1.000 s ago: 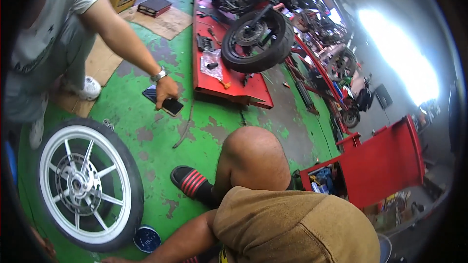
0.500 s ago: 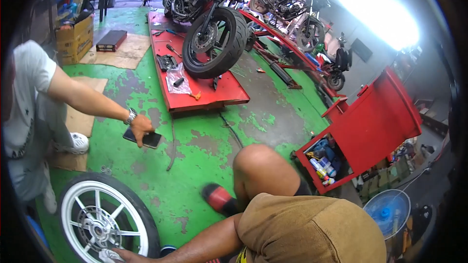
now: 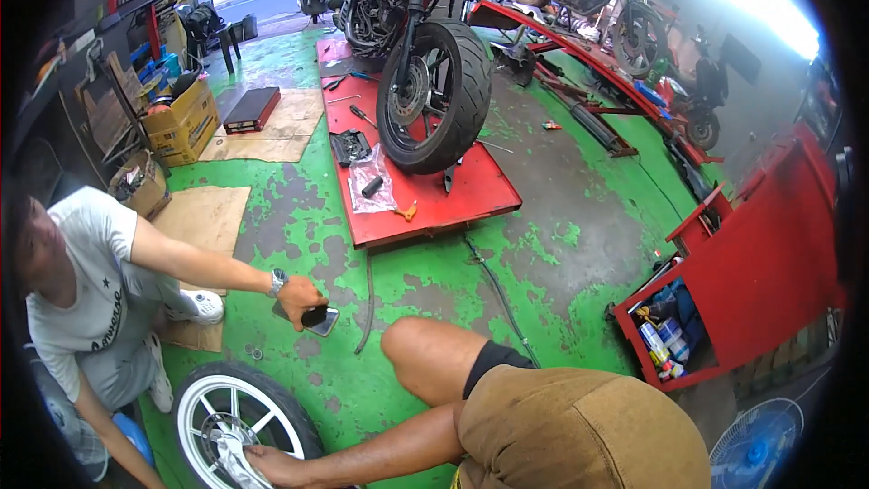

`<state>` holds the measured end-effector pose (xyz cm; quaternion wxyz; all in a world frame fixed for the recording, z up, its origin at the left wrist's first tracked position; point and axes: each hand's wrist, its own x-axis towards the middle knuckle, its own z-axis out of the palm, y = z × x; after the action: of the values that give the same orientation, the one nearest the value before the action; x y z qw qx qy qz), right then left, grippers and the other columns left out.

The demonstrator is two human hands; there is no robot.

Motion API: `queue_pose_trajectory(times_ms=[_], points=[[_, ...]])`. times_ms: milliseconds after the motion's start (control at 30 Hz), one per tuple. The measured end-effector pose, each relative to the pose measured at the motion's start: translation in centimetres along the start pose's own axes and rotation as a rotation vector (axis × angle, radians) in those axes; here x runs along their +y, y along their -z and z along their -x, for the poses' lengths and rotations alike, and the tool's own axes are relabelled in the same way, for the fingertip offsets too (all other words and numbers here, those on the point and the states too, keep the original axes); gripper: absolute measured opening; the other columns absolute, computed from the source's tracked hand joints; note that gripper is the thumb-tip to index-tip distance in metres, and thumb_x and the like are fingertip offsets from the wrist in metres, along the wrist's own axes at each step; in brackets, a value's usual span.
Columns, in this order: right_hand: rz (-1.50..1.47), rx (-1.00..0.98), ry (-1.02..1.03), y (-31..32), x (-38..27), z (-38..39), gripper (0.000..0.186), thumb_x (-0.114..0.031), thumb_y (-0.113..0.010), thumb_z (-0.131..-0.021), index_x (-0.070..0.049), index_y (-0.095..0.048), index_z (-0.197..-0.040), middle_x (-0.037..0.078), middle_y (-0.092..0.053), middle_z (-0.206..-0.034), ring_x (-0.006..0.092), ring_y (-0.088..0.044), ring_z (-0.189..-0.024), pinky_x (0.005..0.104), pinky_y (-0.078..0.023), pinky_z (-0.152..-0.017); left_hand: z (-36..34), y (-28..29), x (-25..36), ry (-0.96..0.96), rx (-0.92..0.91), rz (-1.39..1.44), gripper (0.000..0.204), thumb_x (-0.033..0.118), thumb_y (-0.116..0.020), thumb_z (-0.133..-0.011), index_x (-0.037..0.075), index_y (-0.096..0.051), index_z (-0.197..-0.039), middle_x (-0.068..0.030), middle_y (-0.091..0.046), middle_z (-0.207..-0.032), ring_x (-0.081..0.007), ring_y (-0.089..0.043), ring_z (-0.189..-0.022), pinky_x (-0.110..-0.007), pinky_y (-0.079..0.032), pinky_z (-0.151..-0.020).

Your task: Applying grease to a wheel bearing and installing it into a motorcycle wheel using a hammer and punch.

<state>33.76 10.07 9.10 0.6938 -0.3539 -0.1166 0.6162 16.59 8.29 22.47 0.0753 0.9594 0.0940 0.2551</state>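
Note:
My right hand (image 3: 270, 465), at the end of a bare forearm from a brown sleeve (image 3: 588, 435), is closed on a white cloth (image 3: 235, 462). It presses the cloth against the hub area of a wheel with a white spoked rim and black tyre (image 3: 297, 412), low on the left. The cloth partly hides the hub and brake disc. My left hand is out of the picture. Across the wheel crouches a co-worker (image 3: 90, 285) in a white T-shirt. Their outstretched hand (image 3: 300, 299) holds a dark phone (image 3: 322, 321) above the floor.
A motorcycle's front wheel (image 3: 471, 91) stands on a red lift platform (image 3: 434, 217) with tools and a plastic bag. To the right are a red cabinet (image 3: 760, 281) holding spray cans and a blue fan (image 3: 760, 444). Cardboard (image 3: 213, 226) and hoses lie on the green floor.
The view has swung left, so the scene sits further right. My right hand and the cloth have shifted toward the hub. More of the co-worker now shows, the phone still in hand.

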Motion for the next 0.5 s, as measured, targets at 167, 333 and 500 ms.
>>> queue_pose_trajectory(times_ms=[167,333,500], points=[[-0.185,-0.153,-0.151,0.3,-7.8,4.9,0.032,-0.012,-0.047,-0.086,-0.005,-0.059,-0.115,0.006,-0.065,-0.100,0.0181,-0.064,-0.087,0.0311,-0.052,-0.080,-2.4,2.3,1.8,-0.002,-0.077,-0.052,0.019,0.009,-0.058,-0.092,-0.008,-0.062,-0.100,-0.0183,-0.060,-0.078,-0.0348,-0.054,-0.061,-0.045,-0.043,-0.054],[0.027,-0.268,0.081,-0.4,-12.4,8.1,0.039,-0.003,-0.049,-0.082,0.001,-0.059,-0.120,0.004,-0.066,-0.105,0.0121,-0.061,-0.091,0.0283,-0.049,-0.083,-3.1,2.3,1.2,-0.048,-0.215,-0.140,0.018,0.011,-0.058,-0.092,-0.005,-0.061,-0.098,-0.0178,-0.061,-0.079,-0.0348,-0.055,-0.064,-0.045,-0.044,-0.055],[0.039,-0.174,0.196,1.2,-11.5,6.1,0.037,0.003,-0.054,-0.079,0.002,-0.063,-0.115,0.002,-0.067,-0.101,0.0090,-0.058,-0.090,0.0247,-0.046,-0.085,-10.4,1.7,6.2,-0.086,-0.352,-0.209,0.017,0.014,-0.058,-0.091,-0.003,-0.060,-0.095,-0.0173,-0.061,-0.079,-0.0348,-0.057,-0.066,-0.045,-0.045,-0.057]])
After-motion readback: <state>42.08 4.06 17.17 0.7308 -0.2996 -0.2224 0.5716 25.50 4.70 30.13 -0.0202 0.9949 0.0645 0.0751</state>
